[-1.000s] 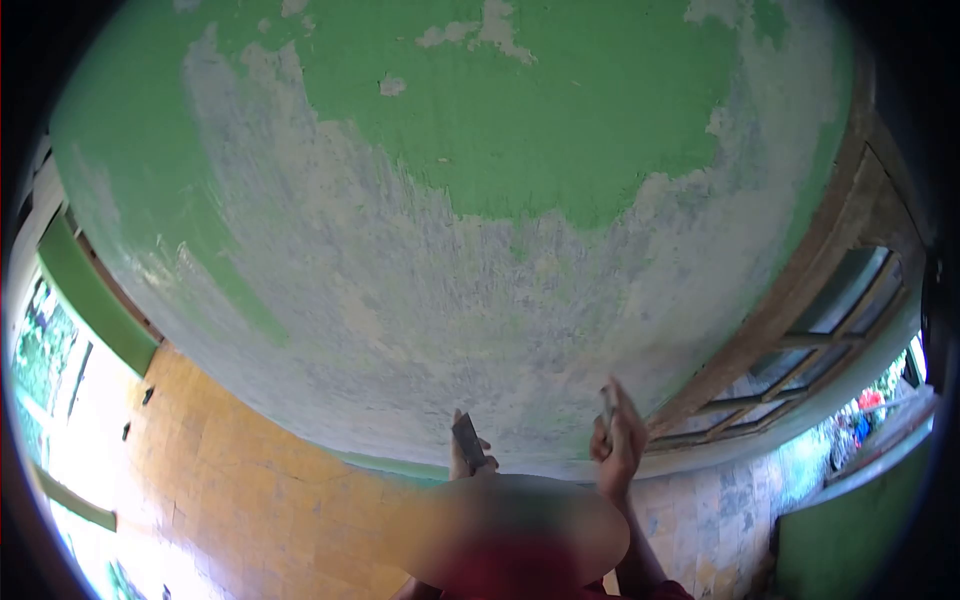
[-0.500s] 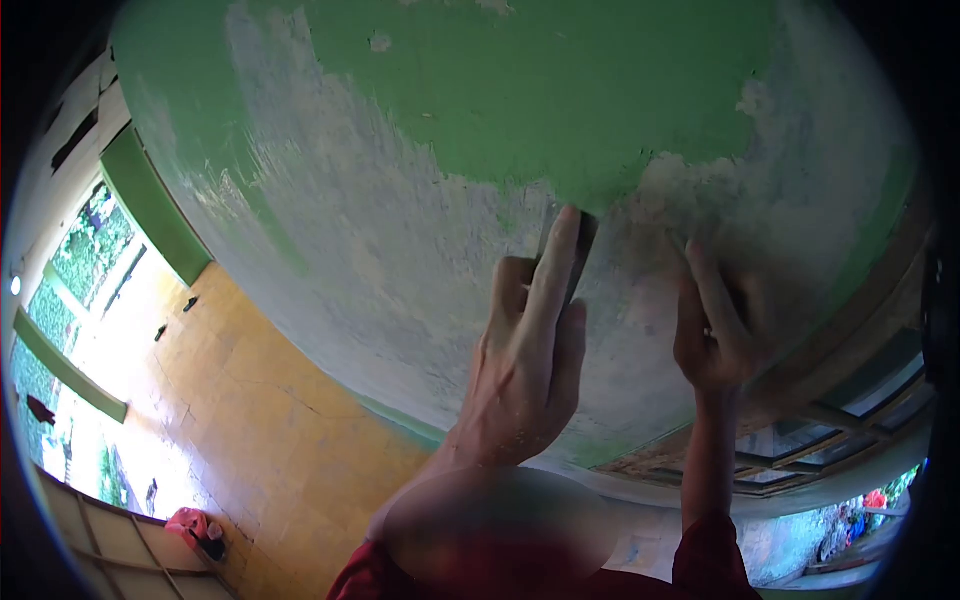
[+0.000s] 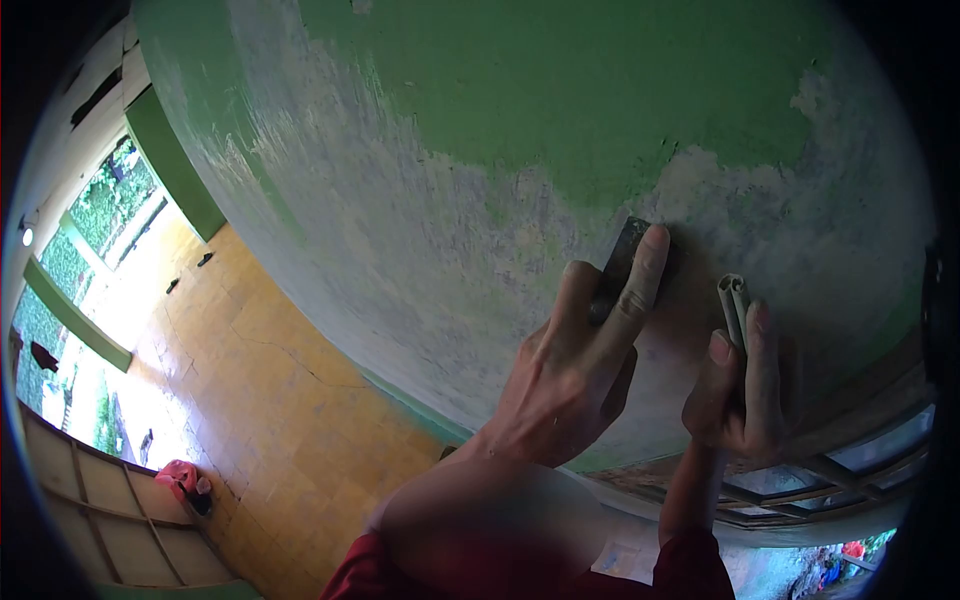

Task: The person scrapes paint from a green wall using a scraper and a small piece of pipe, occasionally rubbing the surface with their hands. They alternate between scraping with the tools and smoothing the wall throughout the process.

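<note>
My left hand grips a flat dark blade, its index finger stretched along the tool, which lies against the wall. The wall shows green paint above and a patchy grey-white layer below. To the right, my right hand pinches a thin pale folded piece between thumb and fingers, its open end pointing up. What the piece is made of I cannot tell. That hand is close to the wall beside a shadow.
A yellowish tiled floor lies at the lower left, with a pink bag on it. Bright openings with green posts are at far left. A wooden-framed window sits at the lower right.
My left hand and the blade have shifted right in view. My right hand is lower and slightly to the right, and the folded piece now shows clearly. The view has tilted a little.
</note>
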